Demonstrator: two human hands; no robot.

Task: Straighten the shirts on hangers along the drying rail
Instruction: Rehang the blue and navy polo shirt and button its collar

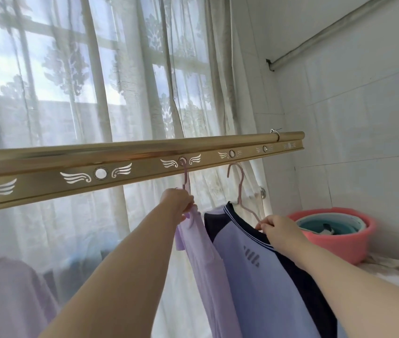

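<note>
Head view. A gold-coloured metal drying rail (130, 164) with round holes and white wing motifs crosses the frame from lower left to upper right, in front of sheer white patterned curtains (96, 81) over a window.

A pale lilac shirt (203, 259) hangs on a pink hanger (185, 178) whose hook passes through one of the rail's round holes. The left hand (177, 203) is closed around the neck of this hanger, just below the rail, at the top of the lilac shirt; its grip is clamped on the hanger.

Just to the right, a lavender-blue shirt with navy sleeves and white-striped collar trim (254, 259) sits on a second pink hanger (241, 189). This hanger's hook stands below the rail, near the next hole; whether it touches the rail cannot be told. The right hand (281, 231) pinches the hanger's right shoulder wire and the navy collar edge between fingertips; its grip is clamped there. The two shirts hang side by side, touching or nearly so.

At lower left, behind the curtain fabric, another lilac garment (6, 296) is partly visible.

At right, a pink plastic basin (335, 242) holding a teal inner bowl (327, 224) rests on a pale ledge (393, 272) against the white tiled wall (364, 118). A grey pipe (327, 28) runs diagonally along the upper wall.
</note>
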